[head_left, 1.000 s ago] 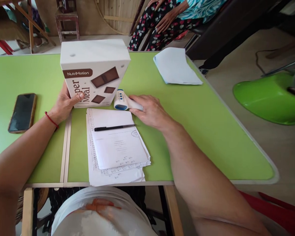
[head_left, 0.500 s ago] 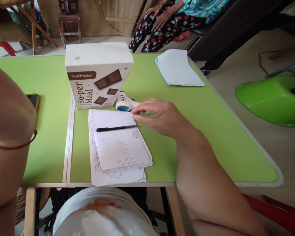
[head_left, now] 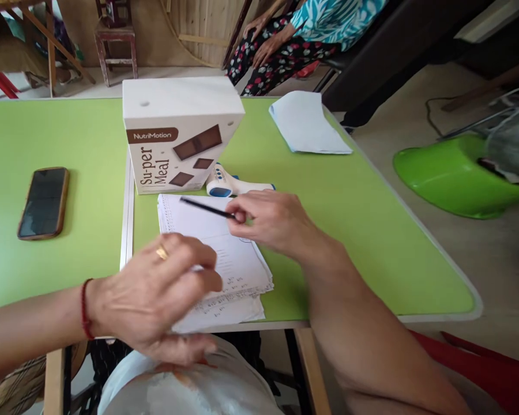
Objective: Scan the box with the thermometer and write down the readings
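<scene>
Pinched in my right hand (head_left: pixel 270 222) is a black pen (head_left: pixel 205 206), its long end pointing left above the top of the paper stack. My left hand (head_left: pixel 164 294), with a ring and a red wrist cord, hovers over the lower left of the papers (head_left: pixel 229 259). Its fingers are bent and apart from the thumb, with nothing seen between them. Printed and handwritten lines show on the sheets. Just behind them lies a white and blue infrared thermometer (head_left: pixel 237 185), close to a white NutriMotion box (head_left: pixel 181 144) that stands upright.
A phone (head_left: pixel 43 203) lies on the green table (head_left: pixel 363 242) at the left. Folded white paper (head_left: pixel 309 124) rests near the far right corner. Beyond the table a person (head_left: pixel 277 57) sits with hands on their lap. A green plastic stool (head_left: pixel 445 173) stands at the right.
My right hand has picked up the pen from the papers. My left hand has come down from the left edge to over the stack, uncovering the phone.
</scene>
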Motion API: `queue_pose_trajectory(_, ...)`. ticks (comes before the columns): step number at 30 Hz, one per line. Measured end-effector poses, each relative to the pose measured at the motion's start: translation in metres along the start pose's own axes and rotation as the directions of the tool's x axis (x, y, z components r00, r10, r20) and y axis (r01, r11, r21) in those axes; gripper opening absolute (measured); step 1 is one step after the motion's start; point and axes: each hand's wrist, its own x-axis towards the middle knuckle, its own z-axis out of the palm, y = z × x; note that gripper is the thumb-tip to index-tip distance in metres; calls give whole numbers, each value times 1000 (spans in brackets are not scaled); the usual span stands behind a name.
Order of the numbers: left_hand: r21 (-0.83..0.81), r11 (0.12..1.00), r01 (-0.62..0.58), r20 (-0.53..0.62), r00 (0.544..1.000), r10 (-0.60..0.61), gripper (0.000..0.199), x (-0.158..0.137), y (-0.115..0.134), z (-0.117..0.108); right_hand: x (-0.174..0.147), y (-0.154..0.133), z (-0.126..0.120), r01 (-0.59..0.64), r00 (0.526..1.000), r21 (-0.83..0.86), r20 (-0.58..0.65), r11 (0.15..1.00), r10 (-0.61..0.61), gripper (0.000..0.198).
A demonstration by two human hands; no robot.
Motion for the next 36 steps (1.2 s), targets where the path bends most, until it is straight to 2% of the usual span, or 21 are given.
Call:
queue_pose_trajectory(2, 110, 991, -81, 101, 992, 70, 77, -6, 4, 14, 3, -16, -1, -66, 985, 230, -141, 971, 101, 4)
queue_pose_trajectory(4, 208, 975, -79, 238, 971, 28, 110, -13, 5, 30, 6, -34, 4, -68, 956, 479, -221, 875, 195, 6)
queue_pose_trajectory(6, 258, 965, -37, 338, 940, -54, 131, -20, 5, 41, 6, -50, 17, -68, 943, 648, -207, 758, 261, 5)
queue_pose_trajectory(8, 284, 959, 6, 382, 916, -119, 136, -25, 5, 46, 4, -60, 33, -118, 946, 707, -132, 697, 295, 1)
queue_pose_trajectory(11, 291, 955, 62, 381, 908, -175, 126, -27, 7, 47, -2, -64, 55, -219, 944, 671, -38, 709, 327, 4)
queue_pose_trajectory(15, 270, 960, 69, 383, 907, -173, 112, -25, 8, 44, -8, -57, 71, -231, 932, 631, -76, 741, 355, 7)
queue_pose_trajectory(21, 246, 964, 97, 363, 913, -184, 108, -23, 10, 43, -12, -55, 75, -118, 969, 589, -108, 799, 222, 16)
queue_pose_trajectory(26, 301, 941, 158, 340, 903, -261, 109, -25, 13, 46, -11, -55, 76, -115, 974, 588, -89, 800, 206, 16)
queue_pose_trajectory(32, 326, 937, 127, 349, 904, -245, 111, -25, 13, 46, -9, -56, 76, -107, 977, 590, -87, 800, 195, 16)
queue_pose_trajectory(36, 329, 937, 121, 347, 907, -239, 111, -24, 13, 46, -10, -56, 76, -144, 977, 557, -50, 818, 206, 15)
